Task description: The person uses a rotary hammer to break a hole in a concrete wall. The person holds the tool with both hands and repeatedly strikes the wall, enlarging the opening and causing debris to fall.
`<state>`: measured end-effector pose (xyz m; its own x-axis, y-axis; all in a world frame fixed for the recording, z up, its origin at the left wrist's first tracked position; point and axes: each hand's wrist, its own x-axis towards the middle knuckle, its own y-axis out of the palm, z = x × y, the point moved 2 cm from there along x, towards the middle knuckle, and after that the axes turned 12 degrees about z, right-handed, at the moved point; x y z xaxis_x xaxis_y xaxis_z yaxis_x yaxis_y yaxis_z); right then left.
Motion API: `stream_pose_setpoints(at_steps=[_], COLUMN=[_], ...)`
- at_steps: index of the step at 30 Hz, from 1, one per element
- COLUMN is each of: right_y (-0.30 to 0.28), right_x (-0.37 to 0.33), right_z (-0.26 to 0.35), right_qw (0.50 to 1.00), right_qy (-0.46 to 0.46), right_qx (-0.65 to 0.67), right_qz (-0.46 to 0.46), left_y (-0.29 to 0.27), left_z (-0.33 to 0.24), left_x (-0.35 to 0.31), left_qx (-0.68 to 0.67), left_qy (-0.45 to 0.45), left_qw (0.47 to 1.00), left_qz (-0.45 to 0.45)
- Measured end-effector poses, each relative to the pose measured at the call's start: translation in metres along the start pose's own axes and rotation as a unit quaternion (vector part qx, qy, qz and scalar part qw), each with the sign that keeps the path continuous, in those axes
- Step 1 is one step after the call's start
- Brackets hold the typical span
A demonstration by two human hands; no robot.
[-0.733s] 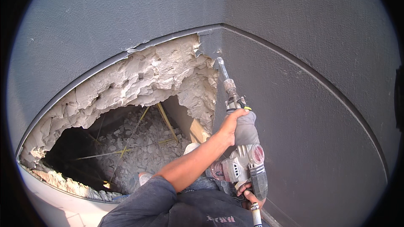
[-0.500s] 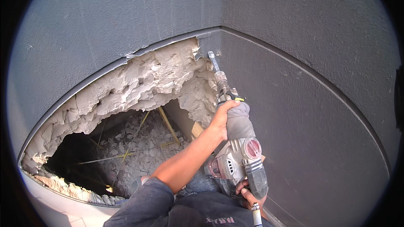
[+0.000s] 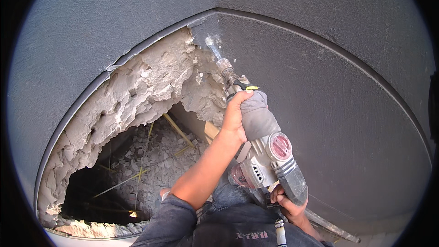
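L hand (image 3: 234,119) wrapped round fwd grey sleeve of hammer (image 3: 263,148), thumb up top; fingers closed on it, mostly hidden on far side. R hand (image 3: 290,205) at rear end, low, fingers curled in & gripping there; exact hold partly hidden by dark housing.

Hammer in both hands, slanting up-L across pic ctr, w/ red round cap on body & yellow mark nr front. Bit (image 3: 214,50) at wall (image 3: 329,110), just R of broken edge, nr corner; tip in pale chipped patch, few lt crumbs close by.

Wall dk grey, textured; trim (image 3: 315,40) runs along both sides, bent nr L of hole. Below trim, L side: rough pale concrete (image 3: 132,87), jagged, round big opening. Thru opening: rubble (image 3: 157,151), thin yellow strips (image 3: 177,129) crossing, some at angle.

Pole (image 3: 336,226) low R, past R forearm. Cig (image 3: 281,235) bottom edge, in front of dk shirt (image 3: 219,228).
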<state>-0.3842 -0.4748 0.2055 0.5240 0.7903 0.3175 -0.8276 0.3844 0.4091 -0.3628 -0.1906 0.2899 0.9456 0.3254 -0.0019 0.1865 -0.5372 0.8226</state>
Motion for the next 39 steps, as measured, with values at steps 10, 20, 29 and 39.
stream_pose_setpoints(at_steps=[10,20,29,39], right_y=[0.011,-0.019,-0.048,-0.066], right_x=[0.022,0.045,0.094,-0.01], right_z=[-0.03,-0.047,-0.057,-0.054], right_qw=[1.0,0.999,0.999,0.991], right_qy=[-0.021,-0.04,-0.018,0.022], right_qx=[-0.019,-0.018,-0.041,-0.131], right_qz=[-0.013,-0.004,0.007,-0.009], left_y=[-0.031,-0.041,-0.051,-0.038], left_z=[-0.015,-0.006,-0.02,0.058], left_x=[0.017,0.044,0.094,0.038], left_qx=[0.03,0.068,0.071,0.078], left_qy=[-0.016,0.008,-0.006,0.034], left_qw=[0.999,0.997,0.996,0.996], left_qz=[0.001,-0.043,-0.058,-0.003])
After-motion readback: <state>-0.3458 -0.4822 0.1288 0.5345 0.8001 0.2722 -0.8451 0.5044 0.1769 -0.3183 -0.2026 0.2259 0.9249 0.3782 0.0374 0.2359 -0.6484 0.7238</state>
